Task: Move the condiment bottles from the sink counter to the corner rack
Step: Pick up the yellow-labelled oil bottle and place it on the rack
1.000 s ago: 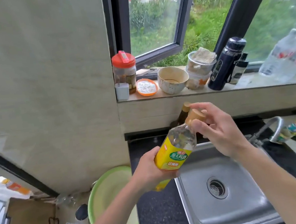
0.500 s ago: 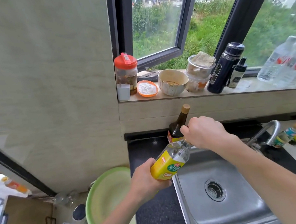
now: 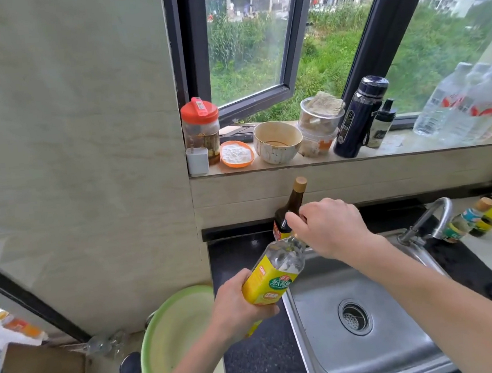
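My left hand (image 3: 236, 306) grips the lower body of a clear bottle with a yellow label (image 3: 274, 277), tilted with its neck up and to the right above the counter's left edge. My right hand (image 3: 331, 226) is curled over that bottle's cap and hides it. Just behind stands a dark bottle with a tan cap (image 3: 291, 207) on the black counter (image 3: 257, 364) against the wall. Several more condiment bottles (image 3: 481, 216) line up at the right behind the tap.
A steel sink (image 3: 362, 326) with a curved tap (image 3: 430, 221) fills the counter's middle. The windowsill above holds a red-lidded jar (image 3: 201, 127), bowls, a dark flask (image 3: 359, 116) and water bottles. A green basin (image 3: 175, 336) sits low on the left.
The yellow-label bottle has come down and tilted further. My right hand has gone from pinching its cap with fingertips to closing over it. The dark bottle behind now shows.
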Motion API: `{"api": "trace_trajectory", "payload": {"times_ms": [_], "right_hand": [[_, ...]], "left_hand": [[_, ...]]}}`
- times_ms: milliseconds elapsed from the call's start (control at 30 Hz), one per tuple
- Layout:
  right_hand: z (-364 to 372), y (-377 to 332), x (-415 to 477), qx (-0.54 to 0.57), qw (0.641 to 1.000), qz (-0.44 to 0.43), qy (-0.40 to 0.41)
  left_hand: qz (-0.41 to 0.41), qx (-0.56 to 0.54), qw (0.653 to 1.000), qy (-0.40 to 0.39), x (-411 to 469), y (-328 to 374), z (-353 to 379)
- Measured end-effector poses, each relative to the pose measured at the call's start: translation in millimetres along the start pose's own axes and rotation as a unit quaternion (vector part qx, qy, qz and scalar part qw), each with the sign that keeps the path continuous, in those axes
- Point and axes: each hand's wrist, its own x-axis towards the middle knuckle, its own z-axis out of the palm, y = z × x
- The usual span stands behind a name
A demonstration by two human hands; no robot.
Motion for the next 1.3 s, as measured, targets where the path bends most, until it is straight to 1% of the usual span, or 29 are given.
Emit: {"api": "trace_trajectory", "payload": {"times_ms": [33,100,133,167,200,233,300,333,400,433,467,500,600,633,667,733,800,833,867,900,933,1000,1033,1100,1133,1200,1233,1267,1300], "right_hand": [[2.2,4.4,-4.1,0.016,0.996,-0.064,0.058],[5.5,16.6,-9.0,0.064,0.978,-0.165,0.108],[7.3,21.8,-10.5,0.078,0.971,-0.192,0.121],[9.0,23.9,-11.4,0.078,0.968,-0.194,0.136],[9.6,22.0,-13.1,0.070,0.972,-0.172,0.143],[6.2,15.5,-14.7,0.048,0.981,-0.129,0.134],[-2.9,3.7,-14.5,-0.003,0.998,-0.033,0.059],[-4.7,2.0,-12.5,-0.006,1.000,-0.002,0.019],[-9.8,0.8,-12.5,-0.040,0.998,0.004,-0.050],[-11.5,0.0,-14.5,-0.025,0.999,-0.008,-0.043],[-12.0,1.4,-15.8,-0.009,0.999,-0.028,-0.028],[-6.2,5.5,-15.3,0.004,0.997,-0.069,0.018],[6.3,16.2,-14.2,0.062,0.970,-0.201,0.119],[7.0,17.8,-14.0,0.070,0.965,-0.213,0.139],[6.4,16.8,-14.5,0.072,0.966,-0.202,0.143],[2.4,5.8,-14.2,0.034,0.983,-0.120,0.134],[-3.2,-3.4,-10.9,-0.008,0.997,0.000,0.075],[-6.2,-5.5,-8.4,-0.024,0.999,0.037,0.031],[-10.2,-6.7,-6.9,-0.034,0.998,0.051,-0.003],[-13.8,-7.6,-7.3,-0.033,0.998,0.042,-0.018],[-14.8,-6.5,-8.5,-0.020,1.000,0.014,-0.009],[-11.7,1.0,-10.2,0.003,0.993,-0.100,0.067],[-8.3,6.4,-10.2,0.023,0.984,-0.156,0.083],[-3.8,17.3,-9.2,0.072,0.963,-0.223,0.131],[-2.2,19.1,-9.1,0.083,0.960,-0.219,0.151],[-1.7,12.6,-9.6,0.062,0.974,-0.143,0.163],[-4.1,6.0,-8.2,0.028,0.986,-0.083,0.143],[-7.2,1.8,-5.7,0.004,0.995,-0.014,0.097],[-10.0,0.3,-2.1,-0.013,0.998,0.032,0.044]], "left_hand": [[-0.001,-0.011,1.000,-0.013,-0.2,-0.3,-1.3],[0.002,-0.019,0.999,-0.048,-1.2,1.0,-4.5],[0.005,-0.014,0.998,-0.060,-2.0,1.8,-5.5],[0.007,-0.008,0.998,-0.063,-3.1,2.8,-5.3],[0.008,-0.004,0.998,-0.056,-4.2,3.8,-4.5],[0.008,-0.001,0.999,-0.043,-5.1,4.5,-3.2],[0.003,0.014,1.000,-0.011,-5.8,4.8,-0.6],[0.001,0.021,1.000,-0.004,-6.0,4.2,0.3],[-0.003,0.028,1.000,-0.006,-6.9,3.6,0.1],[-0.006,0.025,1.000,-0.011,-7.4,3.1,-1.1],[-0.007,0.017,1.000,-0.017,-8.1,3.3,-3.2],[-0.008,0.008,1.000,-0.025,-8.5,3.6,-5.8],[-0.005,-0.006,0.998,-0.059,-10.3,8.3,-14.1],[-0.002,-0.003,0.998,-0.063,-10.3,9.9,-15.2],[0.001,0.000,0.998,-0.059,-10.7,11.4,-15.2],[0.003,0.003,0.999,-0.032,-11.0,13.1,-13.8],[0.002,0.015,1.000,-0.006,-10.0,12.6,-11.4],[0.002,0.020,1.000,-0.001,-10.1,12.6,-10.7],[0.002,0.020,1.000,-0.003,-10.4,13.1,-10.5],[0.002,0.016,1.000,-0.009,-10.7,13.7,-10.9],[0.002,0.010,1.000,-0.016,-11.1,14.3,-11.8],[-0.002,-0.008,0.999,-0.033,-12.1,16.7,-15.9],[-0.001,-0.019,0.999,-0.042,-12.0,18.0,-18.1],[0.005,-0.023,0.998,-0.054,-11.2,20.0,-20.0],[0.009,-0.017,0.998,-0.052,-11.2,21.5,-19.5],[0.013,-0.005,0.999,-0.029,-11.5,24.0,-16.5],[0.013,0.000,1.000,-0.012,-11.2,24.3,-14.7],[0.012,0.005,1.000,0.003,-10.4,23.5,-12.9],[0.010,0.009,1.000,0.011,-9.9,22.3,-11.6]]}}
